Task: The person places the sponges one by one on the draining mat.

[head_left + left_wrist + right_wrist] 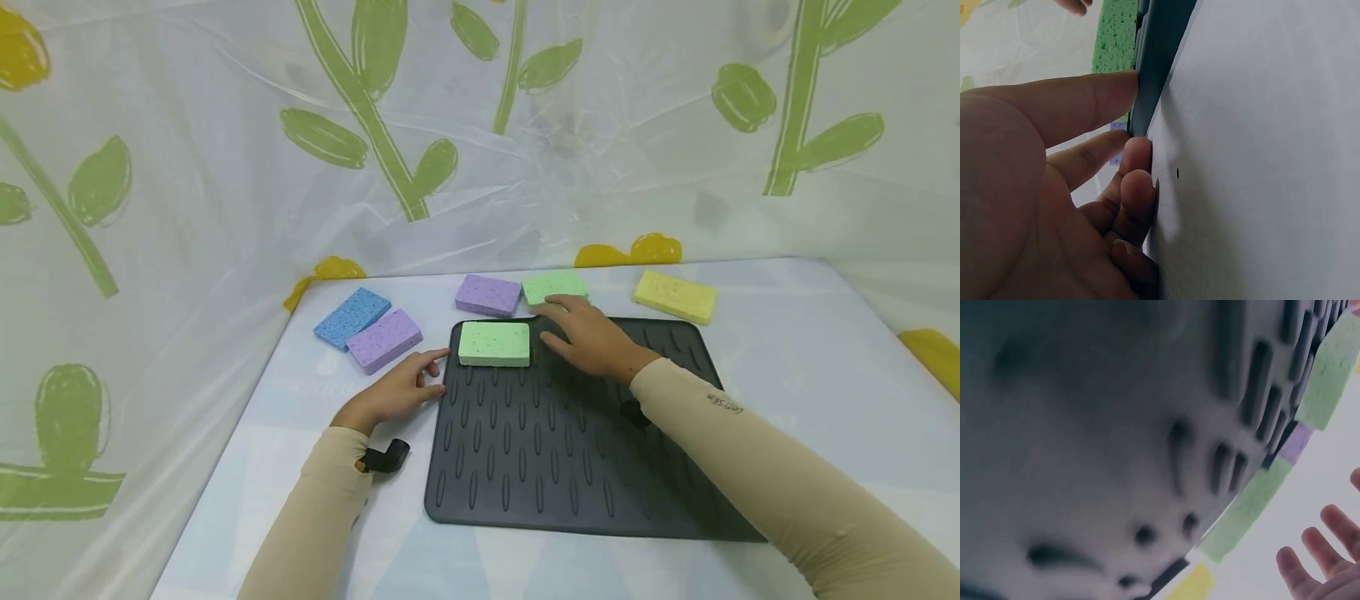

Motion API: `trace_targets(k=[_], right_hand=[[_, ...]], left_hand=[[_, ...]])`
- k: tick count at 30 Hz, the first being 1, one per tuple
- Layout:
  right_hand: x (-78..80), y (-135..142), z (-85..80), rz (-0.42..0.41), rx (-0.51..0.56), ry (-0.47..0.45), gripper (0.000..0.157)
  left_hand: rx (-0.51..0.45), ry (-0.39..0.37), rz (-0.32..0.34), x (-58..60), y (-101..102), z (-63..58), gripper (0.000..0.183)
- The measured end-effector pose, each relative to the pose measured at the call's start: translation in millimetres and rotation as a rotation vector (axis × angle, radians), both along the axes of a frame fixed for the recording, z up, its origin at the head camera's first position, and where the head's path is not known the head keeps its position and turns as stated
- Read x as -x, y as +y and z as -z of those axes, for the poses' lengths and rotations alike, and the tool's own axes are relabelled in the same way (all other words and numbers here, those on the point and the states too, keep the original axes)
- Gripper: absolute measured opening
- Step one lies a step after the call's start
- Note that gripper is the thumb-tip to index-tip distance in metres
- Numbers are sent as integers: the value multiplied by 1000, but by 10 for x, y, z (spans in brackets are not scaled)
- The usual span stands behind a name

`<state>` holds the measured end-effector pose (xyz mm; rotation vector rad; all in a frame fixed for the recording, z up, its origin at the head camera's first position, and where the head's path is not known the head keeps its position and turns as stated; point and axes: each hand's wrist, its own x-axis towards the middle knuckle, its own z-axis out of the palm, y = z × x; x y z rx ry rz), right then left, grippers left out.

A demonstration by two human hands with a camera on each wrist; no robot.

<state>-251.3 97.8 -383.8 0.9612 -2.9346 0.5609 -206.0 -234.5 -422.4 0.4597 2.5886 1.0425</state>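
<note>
A dark grey ribbed mat (pixel 517 475) lies on the white table. On its back left corner rests a light green sponge (pixel 494 343). At the mat's left edge is my left hand (pixel 397 390); in the left wrist view its thumb (pixel 1100 103) touches the mat's side (pixel 1154 69), while some fingers bend loosely against the tabletop. My right hand (pixel 588 337) hovers above the mat's back part, to the right of that sponge, fingers spread and holding nothing. Just beyond its fingertips, a second light green sponge (pixel 553 285) lies behind the mat, partly hidden by the hand.
Behind the mat lie a purple sponge (pixel 487 295) and, farther right, a yellow sponge (pixel 675 296). To the left, another purple sponge (pixel 385 340) overlaps a blue sponge (pixel 351 317). A white sheet printed with green leaves (pixel 322 137) hangs around the table's back and sides.
</note>
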Motion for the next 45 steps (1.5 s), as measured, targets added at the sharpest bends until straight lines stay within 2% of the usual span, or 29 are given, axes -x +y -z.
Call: trace_targets(k=[4,16,23,30,40,45], right_hand=[[48,133,-18,34,3,37,47],[163,570,-42,163,-47,64,45],[218,822,-26,238,-24,46,44],[237,1074,-61,268,-85,54,45],[282,1353,-106,358,-144,-36,49],[292,1497,-104,374,-193,-68,51]], left_hand=[[-15,-14,-13,-3,-4,-1,65],[-16,-13,-14,16,-10,18,65],[-21,-10,-3,27,-5,36,66],[-18,1,3,31,25,33,66],[2,9,1,14,4,12,66],[1,15,5,14,5,17,66]])
